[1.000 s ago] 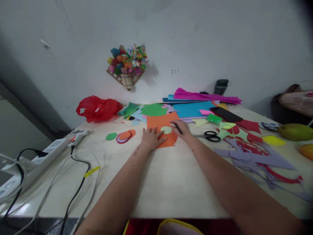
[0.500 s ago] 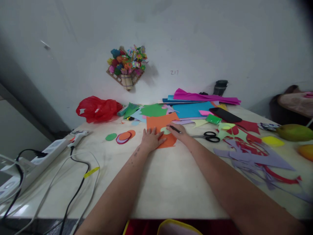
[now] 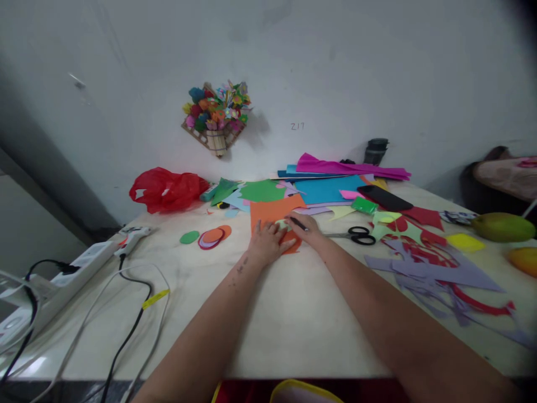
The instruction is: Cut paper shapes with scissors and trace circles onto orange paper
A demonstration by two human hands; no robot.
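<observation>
An orange sheet (image 3: 272,209) lies flat in front of me, with a small pale green piece (image 3: 283,223) on top, partly covered by my fingers. My left hand (image 3: 267,243) rests on the orange sheet with its fingers spread, the fingertips at the pale green piece. In my right hand (image 3: 308,228) is a dark pen (image 3: 299,224), its tip hidden at the edge of the pale green piece. Black-handled scissors (image 3: 361,235) lie just right of my right hand, blades pointing toward it.
To the left lie cut circles, one green (image 3: 189,237) and several overlapping. A red plastic bag (image 3: 168,189), a green sheet (image 3: 263,191) and a blue sheet (image 3: 327,190) are behind. Purple scraps (image 3: 453,270) and a phone (image 3: 385,197) lie right; a power strip (image 3: 79,274) stands left.
My left hand has shifted right across the orange sheet and covers more of the pale green piece. My right hand, with the pen, stays in nearly the same place.
</observation>
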